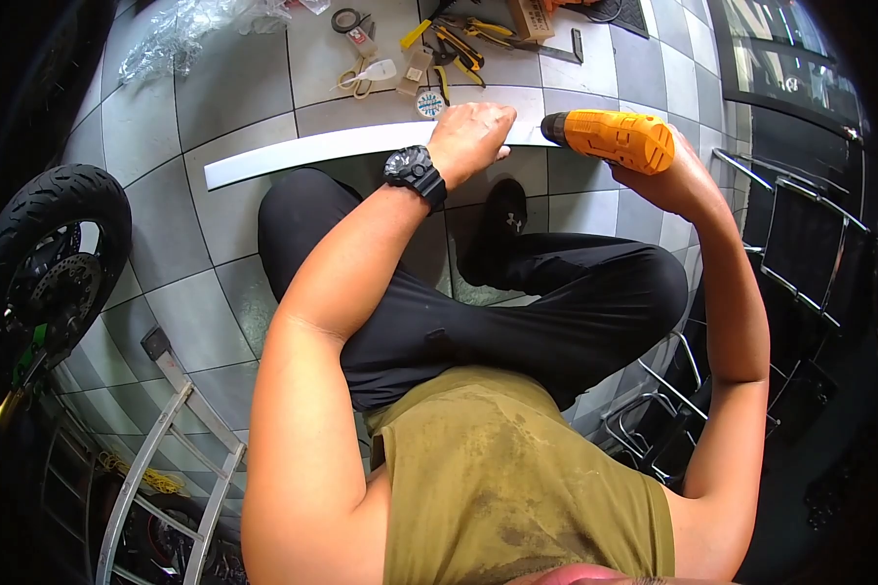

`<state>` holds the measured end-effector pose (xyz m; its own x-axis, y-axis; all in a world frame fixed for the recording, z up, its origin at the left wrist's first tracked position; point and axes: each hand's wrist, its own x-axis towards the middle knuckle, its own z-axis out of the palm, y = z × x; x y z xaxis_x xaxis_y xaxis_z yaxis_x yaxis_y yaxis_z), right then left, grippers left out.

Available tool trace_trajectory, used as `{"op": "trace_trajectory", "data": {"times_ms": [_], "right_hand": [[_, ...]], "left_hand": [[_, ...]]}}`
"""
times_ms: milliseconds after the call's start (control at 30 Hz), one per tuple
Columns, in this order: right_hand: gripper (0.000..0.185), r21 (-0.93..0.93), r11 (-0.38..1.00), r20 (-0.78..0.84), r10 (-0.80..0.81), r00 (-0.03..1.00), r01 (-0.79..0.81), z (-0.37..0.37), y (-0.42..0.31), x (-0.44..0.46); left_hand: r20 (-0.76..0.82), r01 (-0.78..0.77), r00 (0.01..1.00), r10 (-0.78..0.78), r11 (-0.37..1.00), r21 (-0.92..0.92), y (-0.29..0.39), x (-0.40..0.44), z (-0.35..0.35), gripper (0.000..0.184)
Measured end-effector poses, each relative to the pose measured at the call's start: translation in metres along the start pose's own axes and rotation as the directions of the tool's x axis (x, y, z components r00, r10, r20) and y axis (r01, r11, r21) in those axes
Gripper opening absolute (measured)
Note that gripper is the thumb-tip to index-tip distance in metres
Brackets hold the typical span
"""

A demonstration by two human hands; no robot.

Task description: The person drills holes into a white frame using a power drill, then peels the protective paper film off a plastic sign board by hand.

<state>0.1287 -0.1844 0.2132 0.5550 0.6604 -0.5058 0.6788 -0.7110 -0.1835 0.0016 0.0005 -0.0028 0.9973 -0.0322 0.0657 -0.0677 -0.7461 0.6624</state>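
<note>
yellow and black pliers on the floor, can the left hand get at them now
Probably yes: the pliers lie just beyond the left hand, with nothing tall between, though that hand is on the white strip.

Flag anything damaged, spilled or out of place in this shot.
Nothing plainly broken or spilled. Crumpled clear plastic lies loose on the tiled floor, like discarded wrapping. The olive shirt has dark patches; damp or stained, can't tell. The white strip looks bowed, though that may be lens distortion.
</note>
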Motion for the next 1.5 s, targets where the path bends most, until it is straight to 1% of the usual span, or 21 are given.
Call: {"op": "trace_trajectory", "data": {"times_ms": [200, 500, 600, 767, 867, 1000, 1067, 1267, 1500], "right_hand": [[0.043, 0.028, 0.998, 0.035, 0.055, 0.998, -0.056, 0.001, 0.001, 0.002], [0.042, 0.023, 1.000, 0.019, 0.012, 1.000, -0.012, 0.000, 0.004, 0.002], [0.042, 0.040, 0.998, 0.060, 0.044, 0.997, -0.046, -0.002, 0.002, 0.003], [0.042, 0.012, 1.000, 0.028, -0.005, 1.000, 0.005, -0.001, 0.000, 0.002], [0.042, 0.027, 0.999, 0.059, 0.037, 0.998, -0.038, 0.000, 0.003, 0.003], [0.043, 0.000, 1.000, 0.049, 0.025, 0.998, -0.025, 0.000, 0.005, 0.003], [0.043, 0.031, 1.000, 0.032, 0.001, 0.999, -0.002, 0.001, 0.008, 0.004], [0.040, 0.015, 1.000, 0.059, 0.008, 0.998, -0.009, 0.001, 0.011, 0.004], [0.037, 0.014, 0.999, 0.008, -0.035, 0.999, 0.034, 0.002, 0.008, 0.004]], "left_hand": [[-0.008, -0.005, 1.000, 0.005, 1.000, -0.002, 0.000, 0.000, 0.000, 0.034], [-0.002, -0.008, 1.000, 0.008, 1.000, -0.003, -0.001, -0.001, 0.001, 0.034], [-0.011, -0.011, 1.000, 0.011, 1.000, -0.005, -0.002, 0.000, 0.003, 0.035], [0.012, 0.004, 1.000, -0.003, 1.000, -0.004, 0.000, -0.001, 0.000, 0.035], [-0.009, -0.014, 1.000, 0.014, 1.000, -0.009, -0.002, 0.000, 0.002, 0.035], [-0.008, -0.009, 1.000, 0.009, 1.000, -0.018, -0.002, 0.000, 0.002, 0.034], [0.016, 0.001, 1.000, -0.001, 1.000, -0.006, -0.002, 0.001, 0.002, 0.034], [0.014, -0.004, 1.000, 0.005, 1.000, -0.008, -0.002, 0.000, 0.000, 0.034], [0.013, 0.002, 1.000, -0.002, 1.000, -0.021, -0.002, 0.000, 0.001, 0.034]]}}
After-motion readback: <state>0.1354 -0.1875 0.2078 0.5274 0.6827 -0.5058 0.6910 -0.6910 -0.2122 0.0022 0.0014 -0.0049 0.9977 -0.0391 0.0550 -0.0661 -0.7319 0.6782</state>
